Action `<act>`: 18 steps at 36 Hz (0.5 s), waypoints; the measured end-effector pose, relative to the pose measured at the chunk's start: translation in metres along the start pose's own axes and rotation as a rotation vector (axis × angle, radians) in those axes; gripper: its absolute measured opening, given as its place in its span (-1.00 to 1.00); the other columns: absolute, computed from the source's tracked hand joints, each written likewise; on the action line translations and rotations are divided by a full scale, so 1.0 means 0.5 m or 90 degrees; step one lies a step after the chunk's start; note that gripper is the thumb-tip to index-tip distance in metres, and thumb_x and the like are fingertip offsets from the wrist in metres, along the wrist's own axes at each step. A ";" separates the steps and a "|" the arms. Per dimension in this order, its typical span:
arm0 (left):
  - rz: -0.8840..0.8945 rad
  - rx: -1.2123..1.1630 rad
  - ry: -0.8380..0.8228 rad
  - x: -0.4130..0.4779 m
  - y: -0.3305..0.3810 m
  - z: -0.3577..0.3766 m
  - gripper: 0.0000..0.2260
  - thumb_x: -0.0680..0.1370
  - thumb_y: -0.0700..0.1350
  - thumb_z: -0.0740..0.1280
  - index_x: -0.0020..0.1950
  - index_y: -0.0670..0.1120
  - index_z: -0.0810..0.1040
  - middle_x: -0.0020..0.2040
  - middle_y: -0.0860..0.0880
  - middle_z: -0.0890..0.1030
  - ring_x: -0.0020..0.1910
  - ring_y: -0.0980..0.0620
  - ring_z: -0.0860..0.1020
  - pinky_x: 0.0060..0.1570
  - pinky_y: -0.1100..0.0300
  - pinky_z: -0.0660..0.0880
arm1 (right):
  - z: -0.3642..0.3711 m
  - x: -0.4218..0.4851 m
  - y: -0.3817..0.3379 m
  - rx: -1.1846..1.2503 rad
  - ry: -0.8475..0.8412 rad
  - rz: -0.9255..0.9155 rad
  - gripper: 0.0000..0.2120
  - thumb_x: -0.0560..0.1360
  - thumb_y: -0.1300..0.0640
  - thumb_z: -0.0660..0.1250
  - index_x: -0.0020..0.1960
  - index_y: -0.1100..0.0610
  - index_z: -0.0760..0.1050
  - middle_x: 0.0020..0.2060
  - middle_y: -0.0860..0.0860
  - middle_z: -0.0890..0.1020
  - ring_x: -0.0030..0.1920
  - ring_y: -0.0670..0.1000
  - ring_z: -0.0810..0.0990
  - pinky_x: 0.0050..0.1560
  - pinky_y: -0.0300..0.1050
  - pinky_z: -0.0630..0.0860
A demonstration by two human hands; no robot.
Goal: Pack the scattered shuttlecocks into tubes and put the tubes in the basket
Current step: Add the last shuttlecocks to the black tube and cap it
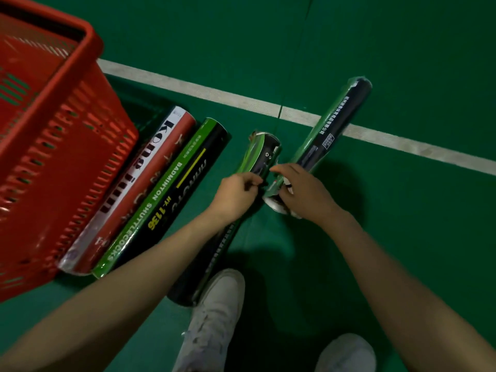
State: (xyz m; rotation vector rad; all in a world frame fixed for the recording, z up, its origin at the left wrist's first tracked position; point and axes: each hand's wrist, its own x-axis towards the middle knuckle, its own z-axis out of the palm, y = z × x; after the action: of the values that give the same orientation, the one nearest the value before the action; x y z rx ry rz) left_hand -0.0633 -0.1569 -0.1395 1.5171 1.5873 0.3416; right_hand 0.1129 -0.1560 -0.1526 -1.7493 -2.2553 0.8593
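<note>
Two shuttlecock tubes lie side by side on the green floor next to the red basket (88,49): a red and white tube (128,189) and a green and black tube (166,194). A third, black-green tube (264,154) lies under my left forearm. My left hand (236,194) rests on it with curled fingers pinching at its side. A fourth, long dark tube (332,124) slants away to the right. My right hand (306,191) grips its near end, where something white (276,206) shows; whether it is a shuttlecock or a cap is unclear.
A white court line (188,87) crosses the green floor beyond the tubes. My two white shoes (217,318) (346,353) stand at the bottom of the view. The red basket is tilted at the left and looks empty inside.
</note>
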 end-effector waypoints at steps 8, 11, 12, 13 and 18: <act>-0.031 0.243 0.202 0.017 -0.080 -0.064 -0.47 0.49 -0.22 0.32 0.45 -0.13 0.28 0.43 -0.21 0.25 0.46 -0.17 0.14 0.47 -0.08 0.02 | 0.010 0.027 -0.028 0.022 -0.008 -0.002 -0.63 0.58 0.18 0.17 0.38 0.01 0.33 0.29 0.01 0.42 0.07 0.07 0.52 0.03 -0.01 0.51; -0.131 0.267 0.208 0.017 -0.104 -0.080 -0.31 0.49 -0.21 0.31 0.54 -0.12 0.03 0.52 -0.22 0.03 0.51 -0.21 -0.02 0.45 -0.22 -0.15 | 0.015 0.038 -0.030 0.035 -0.021 0.017 -0.63 0.59 0.16 0.18 0.38 0.01 0.32 0.30 0.03 0.41 0.13 0.06 0.50 0.05 -0.07 0.48; -0.165 0.266 0.199 0.019 -0.113 -0.085 -0.27 0.49 -0.19 0.32 0.55 -0.12 -0.03 0.53 -0.21 -0.02 0.52 -0.21 -0.05 0.44 -0.23 -0.17 | 0.016 0.040 -0.028 0.047 -0.021 0.027 -0.63 0.58 0.16 0.19 0.37 0.01 0.32 0.29 0.04 0.42 0.13 0.06 0.49 0.05 -0.09 0.46; -0.203 0.262 0.184 0.021 -0.122 -0.090 -0.24 0.50 -0.17 0.33 0.55 -0.12 -0.07 0.54 -0.21 -0.04 0.52 -0.22 -0.06 0.44 -0.24 -0.17 | 0.016 0.042 -0.025 0.068 -0.014 0.038 -0.64 0.58 0.16 0.21 0.36 0.01 0.34 0.26 0.05 0.44 0.13 0.06 0.49 0.05 -0.11 0.44; -0.248 0.261 0.162 0.033 -0.147 -0.109 -0.25 0.48 -0.10 0.38 0.54 -0.15 0.01 0.48 -0.20 0.22 0.43 -0.23 0.15 0.43 -0.15 0.06 | 0.009 0.043 -0.021 0.178 0.043 0.081 -0.68 0.56 0.18 0.24 0.29 -0.02 0.41 0.17 0.01 0.49 0.10 0.00 0.48 0.10 -0.11 0.44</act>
State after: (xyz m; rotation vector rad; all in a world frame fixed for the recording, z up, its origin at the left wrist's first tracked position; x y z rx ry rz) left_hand -0.1497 -0.1377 -0.1681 1.4526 2.2117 -0.0170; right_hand 0.0957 -0.1391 -0.1556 -1.7755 -1.8919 1.0636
